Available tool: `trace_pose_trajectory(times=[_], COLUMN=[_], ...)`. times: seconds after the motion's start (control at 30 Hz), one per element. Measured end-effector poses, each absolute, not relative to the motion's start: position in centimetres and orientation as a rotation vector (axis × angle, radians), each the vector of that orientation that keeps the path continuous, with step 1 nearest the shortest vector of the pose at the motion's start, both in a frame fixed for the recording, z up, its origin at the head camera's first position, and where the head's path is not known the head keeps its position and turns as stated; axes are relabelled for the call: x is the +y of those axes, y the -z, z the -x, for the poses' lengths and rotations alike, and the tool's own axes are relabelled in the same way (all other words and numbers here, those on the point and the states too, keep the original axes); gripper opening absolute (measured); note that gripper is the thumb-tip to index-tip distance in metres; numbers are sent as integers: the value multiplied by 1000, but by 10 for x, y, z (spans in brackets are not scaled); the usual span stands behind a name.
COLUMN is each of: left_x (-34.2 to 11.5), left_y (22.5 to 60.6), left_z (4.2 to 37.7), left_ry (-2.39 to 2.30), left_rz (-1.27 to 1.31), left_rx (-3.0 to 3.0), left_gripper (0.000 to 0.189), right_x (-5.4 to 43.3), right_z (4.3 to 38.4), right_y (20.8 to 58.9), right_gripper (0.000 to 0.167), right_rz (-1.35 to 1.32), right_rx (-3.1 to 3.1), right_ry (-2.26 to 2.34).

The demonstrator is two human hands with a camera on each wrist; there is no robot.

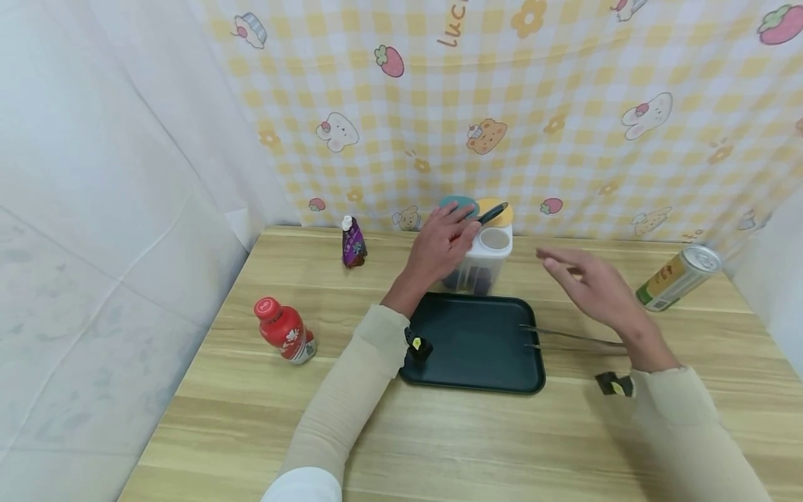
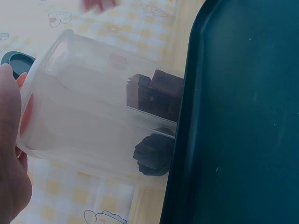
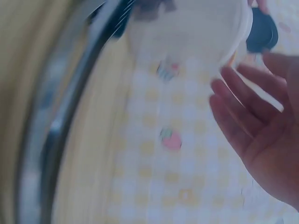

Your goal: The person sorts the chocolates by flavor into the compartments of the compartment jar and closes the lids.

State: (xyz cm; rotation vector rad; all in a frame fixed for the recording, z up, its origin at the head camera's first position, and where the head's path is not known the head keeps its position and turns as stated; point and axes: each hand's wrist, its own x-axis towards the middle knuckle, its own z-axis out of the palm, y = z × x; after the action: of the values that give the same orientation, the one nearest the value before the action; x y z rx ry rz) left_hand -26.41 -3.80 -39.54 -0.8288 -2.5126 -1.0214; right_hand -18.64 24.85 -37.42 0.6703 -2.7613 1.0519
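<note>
A clear storage container (image 1: 483,268) with coloured lids stands behind the dark green tray (image 1: 477,341). My left hand (image 1: 440,245) holds its top, fingers over the teal lid (image 1: 460,204) and thumb beside a raised dark lid (image 1: 493,213). One round opening (image 1: 495,239) is uncovered. In the left wrist view, dark brown blocks (image 2: 161,91) and a dark lump (image 2: 153,154) show through the lower wall. My right hand (image 1: 590,286) hovers to the right, apart from the container. Its fingers are extended and hold nothing, as the right wrist view shows.
Metal tongs (image 1: 577,337) rest with their tips over the tray's right edge, below my right hand. A tilted can (image 1: 677,279) is at the far right. To the left are a red bottle (image 1: 287,331) and a purple pouch (image 1: 354,244). A checked cloth (image 1: 477,90) hangs behind.
</note>
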Motion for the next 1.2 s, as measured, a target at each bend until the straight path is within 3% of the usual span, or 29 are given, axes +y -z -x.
trace_pose_trajectory(times=[0.17, 0.53, 0.83, 1.2], left_x=[-37, -37, -37, -42], left_y=[396, 395, 394, 392], left_z=[265, 265, 266, 267], left_ry=[1015, 986, 965, 905], left_rz=[850, 857, 869, 950], left_rx=[-2506, -2533, -2520, -2586], left_gripper=[41, 43, 42, 44], right_x=[222, 190, 183, 196], right_z=[211, 247, 255, 253], right_y=[363, 350, 346, 347], right_gripper=[50, 55, 59, 48], right_rz=[-548, -512, -463, -605], right_rx=[-2655, -2595, -2601, -2651], right_ry=[-1248, -1441, -1423, -1595])
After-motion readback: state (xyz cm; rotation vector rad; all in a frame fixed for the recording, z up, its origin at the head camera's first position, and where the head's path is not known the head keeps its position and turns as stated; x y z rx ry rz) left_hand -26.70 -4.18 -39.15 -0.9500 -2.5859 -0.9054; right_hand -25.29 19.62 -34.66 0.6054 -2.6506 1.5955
